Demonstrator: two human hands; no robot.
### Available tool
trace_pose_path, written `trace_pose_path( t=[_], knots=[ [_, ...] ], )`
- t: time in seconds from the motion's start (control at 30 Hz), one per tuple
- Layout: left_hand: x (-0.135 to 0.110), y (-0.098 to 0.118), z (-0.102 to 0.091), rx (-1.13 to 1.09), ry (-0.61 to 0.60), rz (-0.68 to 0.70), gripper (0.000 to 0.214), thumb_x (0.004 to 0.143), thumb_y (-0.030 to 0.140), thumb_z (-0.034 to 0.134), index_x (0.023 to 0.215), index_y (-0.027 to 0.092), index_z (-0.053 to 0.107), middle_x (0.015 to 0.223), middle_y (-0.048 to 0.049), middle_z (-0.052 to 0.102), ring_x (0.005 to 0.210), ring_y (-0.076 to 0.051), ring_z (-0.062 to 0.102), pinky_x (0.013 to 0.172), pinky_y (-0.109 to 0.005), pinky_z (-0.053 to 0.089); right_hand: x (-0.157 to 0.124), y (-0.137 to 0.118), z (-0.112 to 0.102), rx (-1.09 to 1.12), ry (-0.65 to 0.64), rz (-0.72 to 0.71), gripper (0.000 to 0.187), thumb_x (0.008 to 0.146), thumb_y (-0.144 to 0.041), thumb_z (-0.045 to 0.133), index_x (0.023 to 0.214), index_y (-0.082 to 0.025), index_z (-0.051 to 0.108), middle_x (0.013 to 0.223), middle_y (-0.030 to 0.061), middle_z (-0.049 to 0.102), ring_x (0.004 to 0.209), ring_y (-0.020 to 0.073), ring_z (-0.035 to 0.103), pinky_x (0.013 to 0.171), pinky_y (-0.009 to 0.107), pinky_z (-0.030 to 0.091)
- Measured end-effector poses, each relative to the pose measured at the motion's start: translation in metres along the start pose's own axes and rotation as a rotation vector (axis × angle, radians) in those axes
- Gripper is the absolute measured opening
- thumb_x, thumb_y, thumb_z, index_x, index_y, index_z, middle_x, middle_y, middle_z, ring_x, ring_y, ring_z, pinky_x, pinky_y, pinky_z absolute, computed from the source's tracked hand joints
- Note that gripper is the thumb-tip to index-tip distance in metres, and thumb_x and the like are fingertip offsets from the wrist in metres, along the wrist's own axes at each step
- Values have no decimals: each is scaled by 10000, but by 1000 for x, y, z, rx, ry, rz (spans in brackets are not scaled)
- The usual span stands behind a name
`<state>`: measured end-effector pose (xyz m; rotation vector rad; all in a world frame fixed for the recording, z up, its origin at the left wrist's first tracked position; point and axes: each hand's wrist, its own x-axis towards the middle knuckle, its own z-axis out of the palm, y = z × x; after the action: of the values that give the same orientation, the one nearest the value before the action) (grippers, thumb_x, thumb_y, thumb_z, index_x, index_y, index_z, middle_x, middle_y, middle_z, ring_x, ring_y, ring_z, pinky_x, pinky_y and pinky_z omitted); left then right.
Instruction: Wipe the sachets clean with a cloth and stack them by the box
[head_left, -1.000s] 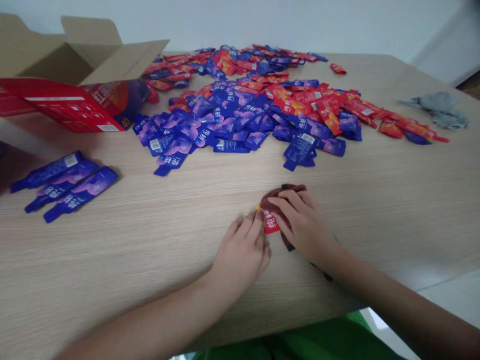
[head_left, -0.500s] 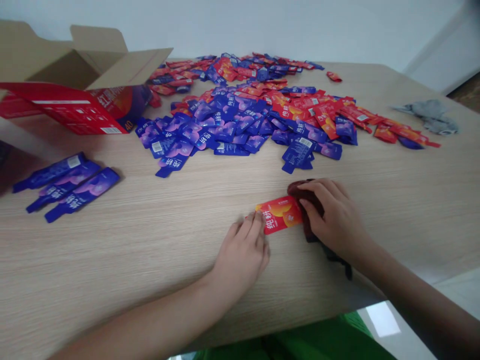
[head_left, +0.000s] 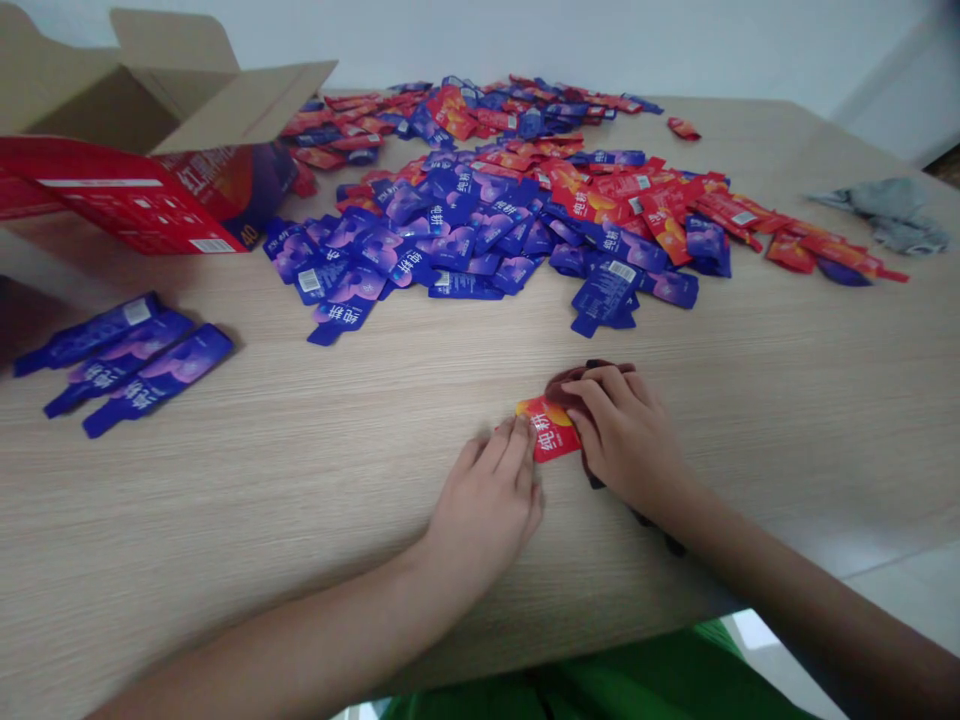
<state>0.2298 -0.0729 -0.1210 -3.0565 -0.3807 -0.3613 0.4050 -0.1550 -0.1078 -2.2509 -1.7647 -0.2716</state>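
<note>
A red sachet (head_left: 553,430) with orange fruit and white lettering lies flat on the table between my hands. The fingers of my left hand (head_left: 491,485) are pressed together on its left end, holding it down. My right hand (head_left: 626,430) grips a dark maroon cloth (head_left: 564,384) that lies over the sachet's right part and hides it. Some dark cloth shows beneath my right wrist. To the left, three purple-blue sachets (head_left: 161,378) rest side by side, their narrow necks toward me.
A heap of blue sachets (head_left: 450,225) and red sachets (head_left: 592,190) spreads across the back of the table (head_left: 337,540). An open red carton (head_left: 142,205) stands at the back left. A crumpled grey cloth (head_left: 892,212) lies at the far right.
My right hand and the maroon cloth have slid left along the red sachet, covering more of it. My left hand has stayed on the sachet's end. The view has shifted slightly.
</note>
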Motion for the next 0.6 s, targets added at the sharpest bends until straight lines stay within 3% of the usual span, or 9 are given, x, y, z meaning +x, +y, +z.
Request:
trace_pose_path(
  t=[0.17,0.3,0.47,0.6],
  knots=[
    [0,-1,0,-7,2,4,404,925,236,463,1230,13,608,1331,-175,593,1165,-265,565,930,-386,471,-8,25,-1,27,-3,37,208,907,-185,486,1076,-189,609,1057,120,623,985,285,527,815,439,443],
    [-1,-1,1,-20,-1,0,420,927,241,453,1254,18,593,1340,-173,588,1170,-266,562,935,-394,471,-5,36,-14,148,-29,31,181,897,-165,498,1042,-208,599,1035,87,639,978,262,543,852,431,458],
    [-2,0,2,-47,-4,-1,429,932,246,461,1264,3,580,1361,-190,564,1207,-284,540,964,-409,452,5,8,-29,235,87,-24,179,896,-166,503,1052,-198,586,1056,83,641,1000,248,539,892,412,443],
    [-1,-1,1,-71,-15,-8,337,919,238,487,1116,34,670,1302,-196,598,1186,-298,549,934,-418,459,8,-24,-13,168,-16,-90,201,902,-170,481,1054,-195,610,1057,92,641,984,262,528,863,418,429]
  ],
)
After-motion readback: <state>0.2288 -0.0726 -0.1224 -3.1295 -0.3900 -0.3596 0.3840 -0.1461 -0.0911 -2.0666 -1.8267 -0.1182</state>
